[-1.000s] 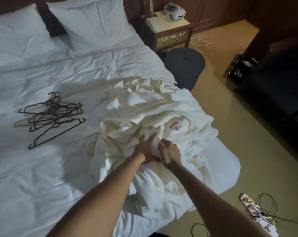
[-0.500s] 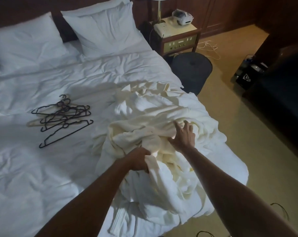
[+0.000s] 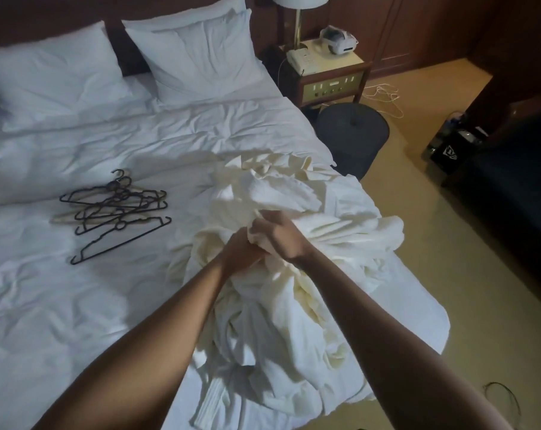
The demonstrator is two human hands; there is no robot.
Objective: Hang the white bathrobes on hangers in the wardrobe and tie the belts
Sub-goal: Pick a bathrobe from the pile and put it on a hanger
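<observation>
Bathrobes (image 3: 297, 268) lie in a crumpled cream-white heap on the right side of the bed (image 3: 77, 305), spilling toward its near corner. Both hands meet at the top of the heap. The left hand (image 3: 241, 254) has its grip clenched on a bunch of the robe cloth, fingers buried in the folds. The right hand (image 3: 280, 235) sits just beside it, touching it, with its grip curled around a raised fold of the same cloth. How many robes make up the heap cannot be told, and no belt can be picked out among the folds.

Hangers (image 3: 117, 209), dark and thin, lie in a loose overlapping pile on the sheet to the left, well apart from the heap. 2 pillows (image 3: 188, 54) rest at the head of the bed. A nightstand (image 3: 331, 79) beside the bed carries a lamp (image 3: 300, 13) and a phone (image 3: 301, 58). A dark round bin (image 3: 352, 135) stands on the carpet in front of it.
</observation>
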